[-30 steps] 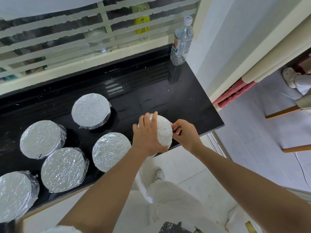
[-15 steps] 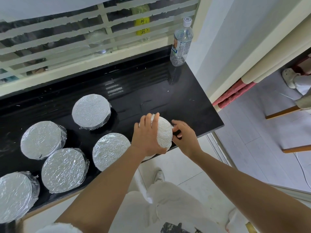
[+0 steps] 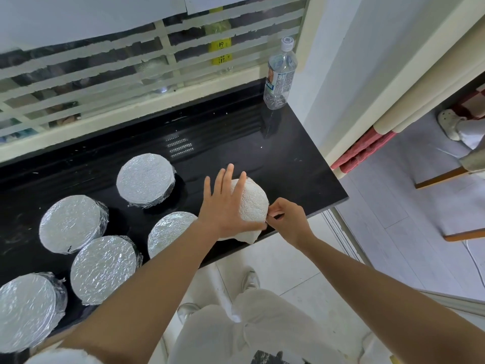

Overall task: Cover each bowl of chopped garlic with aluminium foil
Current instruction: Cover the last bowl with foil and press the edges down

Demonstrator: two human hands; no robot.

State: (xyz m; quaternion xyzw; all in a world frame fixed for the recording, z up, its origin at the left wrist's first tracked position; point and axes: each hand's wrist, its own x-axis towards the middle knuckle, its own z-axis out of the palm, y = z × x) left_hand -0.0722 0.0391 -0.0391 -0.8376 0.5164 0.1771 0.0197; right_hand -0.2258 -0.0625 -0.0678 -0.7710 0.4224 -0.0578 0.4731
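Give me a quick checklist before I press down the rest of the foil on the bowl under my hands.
1. Left hand steadying the top: ok, fingers flat on the foil.
2. Right hand has the edge: ok, pinching foil at the near right rim.
3. Top fully covered: ok, no opening shows.
4. Foil tucked all round: not ok, a loose flap sticks out at the near side.
5. Bowl well back from the counter edge: cannot tell, its base is hidden; the flap overhangs the edge.
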